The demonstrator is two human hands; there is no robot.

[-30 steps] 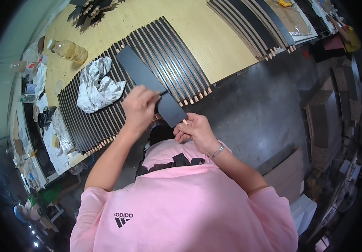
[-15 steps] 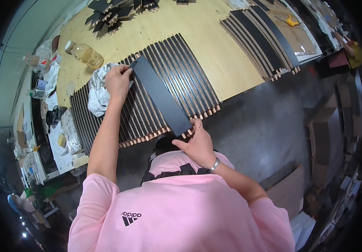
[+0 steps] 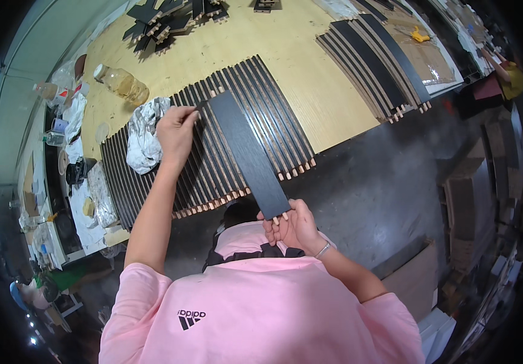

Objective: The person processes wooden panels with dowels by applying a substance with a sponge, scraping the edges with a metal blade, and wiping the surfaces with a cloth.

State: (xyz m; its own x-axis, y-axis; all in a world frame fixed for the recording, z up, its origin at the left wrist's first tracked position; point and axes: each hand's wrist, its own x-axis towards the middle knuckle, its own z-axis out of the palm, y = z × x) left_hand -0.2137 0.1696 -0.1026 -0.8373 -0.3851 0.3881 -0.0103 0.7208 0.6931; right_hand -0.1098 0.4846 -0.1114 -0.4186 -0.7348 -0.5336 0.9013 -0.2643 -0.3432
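Note:
A dark, flat wooden slat (image 3: pixel 246 151) lies across a row of similar slats standing on edge (image 3: pixel 213 176), their pale dowel pegs pointing toward me. My right hand (image 3: pixel 292 224) grips its near end, fingers curled beneath, by two pegs that stick out past the table edge. Close to the slat's far left corner, my left hand (image 3: pixel 177 136) is closed in a pinch. A small dark tip shows at its fingertips, too small to name. Beside that hand a crumpled white cloth (image 3: pixel 146 136) rests on the row.
Behind the cloth, a jar of yellowish liquid (image 3: pixel 122 84) lies tilted on the wooden table (image 3: pixel 213 45). Short dark pieces (image 3: pixel 155 24) are heaped at the back. More slats (image 3: pixel 373 64) stand at the right, near a yellow tool (image 3: pixel 420 34). Another person (image 3: pixel 504 79) is at far right.
The flat slat has slid toward me and turned slightly more upright in view. My right hand has drawn back with it and now cups its end. My left hand has shifted slightly right and nearer.

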